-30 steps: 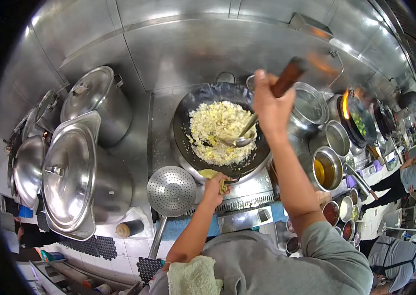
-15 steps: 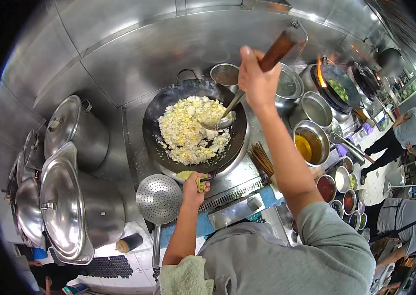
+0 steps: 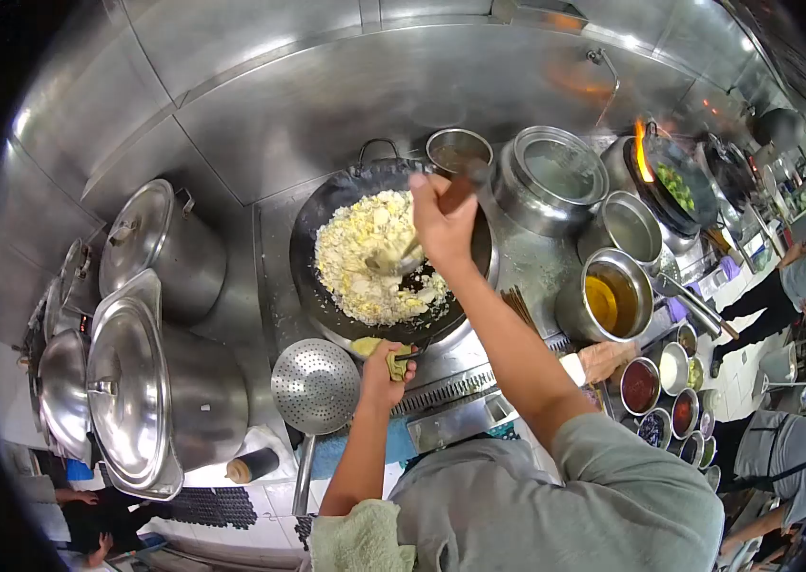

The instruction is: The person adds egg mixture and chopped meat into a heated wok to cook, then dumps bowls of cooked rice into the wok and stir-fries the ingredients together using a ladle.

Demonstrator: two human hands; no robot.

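My right hand (image 3: 445,224) is closed round the wooden handle of a metal ladle (image 3: 395,261), whose bowl is down in the food. Rice with yellow egg pieces (image 3: 365,238) lies in a large black wok (image 3: 310,286) on the stove. My left hand (image 3: 385,373) grips the wok's near handle through a yellow-green cloth (image 3: 401,362). Left of that hand, a perforated strainer (image 3: 315,386) rests with its long handle toward me.
Large lidded pots (image 3: 126,381) stand at the left. A pot of yellow liquid (image 3: 608,297), sauce bowls (image 3: 640,385) and a flaming burner with another wok (image 3: 674,186) are at the right. Another person's hand (image 3: 608,360) reaches near the sauce bowls. Co-workers stand at far right.
My right hand and the ladle have moved down and left over the wok. The rice has shifted in the wok. Another person's hand has appeared beside the sauce bowls.
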